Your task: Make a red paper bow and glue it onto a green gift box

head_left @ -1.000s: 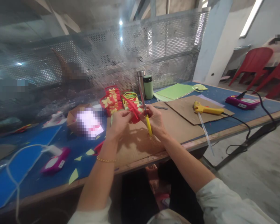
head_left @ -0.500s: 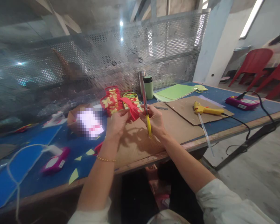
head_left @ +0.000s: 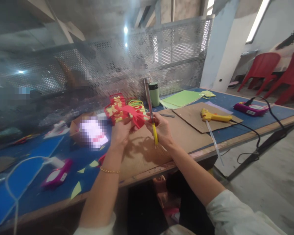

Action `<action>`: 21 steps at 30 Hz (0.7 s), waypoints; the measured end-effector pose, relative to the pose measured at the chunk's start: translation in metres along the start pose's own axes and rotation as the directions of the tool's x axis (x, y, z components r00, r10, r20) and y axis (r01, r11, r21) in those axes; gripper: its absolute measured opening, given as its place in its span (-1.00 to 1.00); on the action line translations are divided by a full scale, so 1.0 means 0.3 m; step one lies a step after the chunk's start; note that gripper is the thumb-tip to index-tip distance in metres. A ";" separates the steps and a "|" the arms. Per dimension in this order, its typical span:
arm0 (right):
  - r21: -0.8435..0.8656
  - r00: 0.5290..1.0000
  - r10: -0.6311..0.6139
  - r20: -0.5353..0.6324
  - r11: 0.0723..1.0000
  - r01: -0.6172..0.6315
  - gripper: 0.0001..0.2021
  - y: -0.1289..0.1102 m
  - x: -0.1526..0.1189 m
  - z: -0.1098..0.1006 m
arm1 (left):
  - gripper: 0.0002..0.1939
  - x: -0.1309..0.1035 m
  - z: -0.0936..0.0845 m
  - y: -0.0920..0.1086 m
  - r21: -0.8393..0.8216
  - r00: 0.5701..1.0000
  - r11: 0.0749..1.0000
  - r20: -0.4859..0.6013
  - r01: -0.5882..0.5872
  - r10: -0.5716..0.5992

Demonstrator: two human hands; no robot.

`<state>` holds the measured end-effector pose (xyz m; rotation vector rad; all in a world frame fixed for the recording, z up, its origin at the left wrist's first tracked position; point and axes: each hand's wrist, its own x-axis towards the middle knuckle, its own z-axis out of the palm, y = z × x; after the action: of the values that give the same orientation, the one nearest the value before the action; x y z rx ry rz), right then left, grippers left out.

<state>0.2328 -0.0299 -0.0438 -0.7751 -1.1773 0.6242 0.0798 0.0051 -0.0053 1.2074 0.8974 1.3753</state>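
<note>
My left hand [head_left: 122, 133] is closed on a curved red cut-out piece [head_left: 135, 117], likely paper or foam, pinched between thumb and fingers. In my right hand [head_left: 163, 130] is a pair of yellow-handled scissors [head_left: 155, 133], blades pointing up and away. The right fingertips are close to the right end of the red piece; whether they touch it is unclear. Both hands are above a brown cardboard sheet [head_left: 147, 163]. Just behind them lie red items with yellow bows [head_left: 116, 106], partly covered by the red piece.
A yellow glue gun [head_left: 217, 117] rests on cardboard at right, its cord running to a purple power strip [head_left: 251, 109]. Green sheets [head_left: 182, 99] and a green bottle [head_left: 154, 95] stand behind. At left are a lit phone [head_left: 94, 130], another purple strip [head_left: 57, 174] and pale scraps [head_left: 75, 190].
The red piece has turned, and its broad curved side now shows more to the left. My right hand still holds the scissors upright. The whole view has shifted slightly.
</note>
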 end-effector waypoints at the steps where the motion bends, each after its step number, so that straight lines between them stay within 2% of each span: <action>1: -0.013 1.000 -0.002 -0.002 1.000 0.002 -0.57 -0.003 -0.001 0.002 | -0.72 0.002 -0.004 0.012 -0.034 1.000 0.999 -0.014 -0.002 0.001; 4: -0.085 1.000 0.003 0.030 0.996 -0.001 -0.60 -0.017 -0.012 -0.001 | -0.70 0.004 -0.020 0.052 -0.141 0.997 0.989 -0.070 -0.038 0.028; 7: -0.169 0.991 0.033 0.132 0.986 -0.010 -0.64 -0.031 -0.031 -0.015 | -0.66 0.003 -0.042 0.081 -0.173 0.992 0.982 -0.108 -0.076 0.058; 10: -0.215 0.961 0.086 0.262 0.976 -0.029 -0.66 -0.035 -0.044 -0.031 | -0.64 0.003 -0.061 0.093 -0.202 0.987 0.974 -0.141 -0.101 0.074; 13: -0.191 0.930 0.122 0.346 0.980 -0.057 -0.62 -0.033 -0.048 -0.035 | -0.67 0.001 -0.069 0.096 -0.214 0.985 0.970 -0.151 -0.115 0.083; 17: -0.185 0.901 0.171 0.399 0.977 -0.104 -0.58 -0.028 -0.052 -0.026 | -0.66 -0.004 -0.056 0.094 -0.235 0.986 0.965 -0.146 -0.113 0.080; 21: -0.209 0.895 0.188 0.404 0.972 -0.109 -0.58 -0.018 -0.055 -0.021 | -0.59 -0.011 -0.037 0.092 -0.231 0.988 0.970 -0.149 -0.071 0.036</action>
<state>0.2344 -0.0472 -0.0499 -0.9192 -1.5995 0.8501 0.0625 -0.0018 0.0182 0.9668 0.7793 1.5806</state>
